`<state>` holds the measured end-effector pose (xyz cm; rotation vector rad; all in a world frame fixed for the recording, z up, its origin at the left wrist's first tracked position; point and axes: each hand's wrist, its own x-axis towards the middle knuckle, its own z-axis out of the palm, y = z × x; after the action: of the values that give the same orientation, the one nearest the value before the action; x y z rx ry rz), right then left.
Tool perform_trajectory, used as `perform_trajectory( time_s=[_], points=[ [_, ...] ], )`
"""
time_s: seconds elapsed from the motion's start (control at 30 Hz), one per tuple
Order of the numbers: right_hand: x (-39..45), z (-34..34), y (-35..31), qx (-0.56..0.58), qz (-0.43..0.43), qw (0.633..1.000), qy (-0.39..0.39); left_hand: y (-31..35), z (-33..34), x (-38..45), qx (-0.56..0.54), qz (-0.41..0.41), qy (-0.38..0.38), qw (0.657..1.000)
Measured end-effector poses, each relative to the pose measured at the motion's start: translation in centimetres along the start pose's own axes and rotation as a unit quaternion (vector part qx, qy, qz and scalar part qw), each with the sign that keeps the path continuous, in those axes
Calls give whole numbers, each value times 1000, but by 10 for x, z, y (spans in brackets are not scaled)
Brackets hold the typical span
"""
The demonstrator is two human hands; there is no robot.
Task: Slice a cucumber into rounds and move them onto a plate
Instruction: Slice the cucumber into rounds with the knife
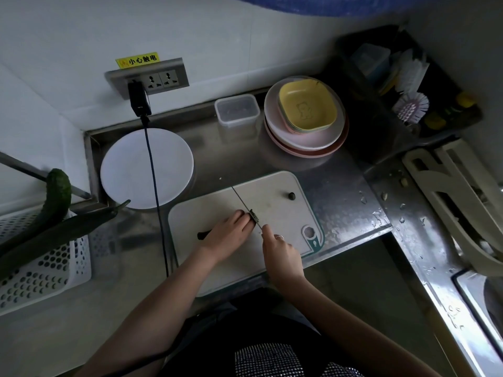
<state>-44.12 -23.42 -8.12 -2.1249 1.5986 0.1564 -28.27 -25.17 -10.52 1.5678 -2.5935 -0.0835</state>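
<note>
A dark green cucumber [203,235] lies across the white cutting board [280,186]. Most of it is hidden under my left hand [228,234], which presses it down. My right hand [280,247] grips a knife [243,204] whose thin blade stands edge-down at the cucumber's right end, beside my left fingertips. A few cut slices [254,215] sit against the blade. A cut cucumber end [291,196] rests alone at the board's far right. An empty white plate [147,168] stands behind and to the left of the board.
Two whole cucumbers [58,194] rest in a white perforated basket [40,270] at left. A black cable [156,186] hangs from the wall socket across the plate. A clear container [237,110] and stacked dishes [306,118] stand at the back. The sink edge [424,240] lies right.
</note>
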Motion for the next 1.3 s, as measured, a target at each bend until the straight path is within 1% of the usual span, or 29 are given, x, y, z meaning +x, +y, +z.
perform_trajectory(
  time_s=[0.23,0.53,0.73,0.9,1.1,1.3],
  points=[
    [2,0,0,-13,0,1000,-14,1,-5,-1,13,6,-27,1000],
    [9,1,2,-28,5,999,-22,1,-2,-1,-14,-10,3,1000],
    [12,2,3,-6,7,1000,-24,0,1,-4,-18,-15,-10,1000],
    [12,-1,2,-1,13,1000,-26,0,1,-1,-28,-13,3,1000],
    [4,-10,1,14,13,1000,5,4,-6,-1,0,-19,-25,1000],
    [-3,-4,0,10,5,1000,8,3,-5,1,6,-13,-30,999]
  ],
)
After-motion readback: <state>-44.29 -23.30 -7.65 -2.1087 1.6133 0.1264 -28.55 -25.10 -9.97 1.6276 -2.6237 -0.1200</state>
